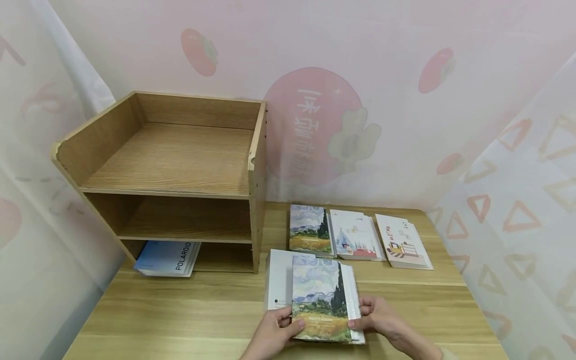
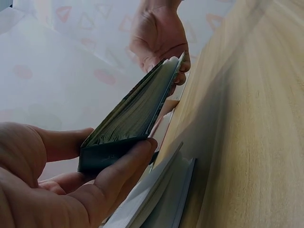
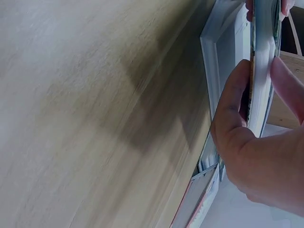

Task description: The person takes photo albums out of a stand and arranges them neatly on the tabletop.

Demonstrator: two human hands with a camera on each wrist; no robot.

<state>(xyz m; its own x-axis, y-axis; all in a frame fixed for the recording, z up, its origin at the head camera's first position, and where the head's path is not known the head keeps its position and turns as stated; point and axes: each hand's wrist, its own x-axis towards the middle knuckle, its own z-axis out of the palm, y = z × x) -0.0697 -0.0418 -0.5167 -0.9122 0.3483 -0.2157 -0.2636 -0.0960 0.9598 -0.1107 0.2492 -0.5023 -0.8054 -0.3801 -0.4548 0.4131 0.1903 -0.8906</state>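
Note:
Both hands hold a photo album (image 1: 317, 300) whose cover shows a painted landscape with a dark cypress. My left hand (image 1: 274, 331) grips its spine side, thumb on the front cover and fingers beneath, as the left wrist view shows. On the opposite side, my right hand (image 1: 382, 320) pinches the page-edge side between thumb and fingers. White page edges (image 2: 135, 111) fan out slightly between the covers. Behind and left of the held album lies a white album (image 1: 279, 280), partly covered by it in the head view.
At the table's back lie another landscape album (image 1: 308, 227), a tent-picture album (image 1: 355, 235) and a room-picture album (image 1: 402, 241). A wooden shelf unit (image 1: 258, 200) stands at left, with a blue-and-white POLAROID album (image 1: 166, 257) in its bottom compartment. A patterned curtain (image 1: 396, 125) hangs behind.

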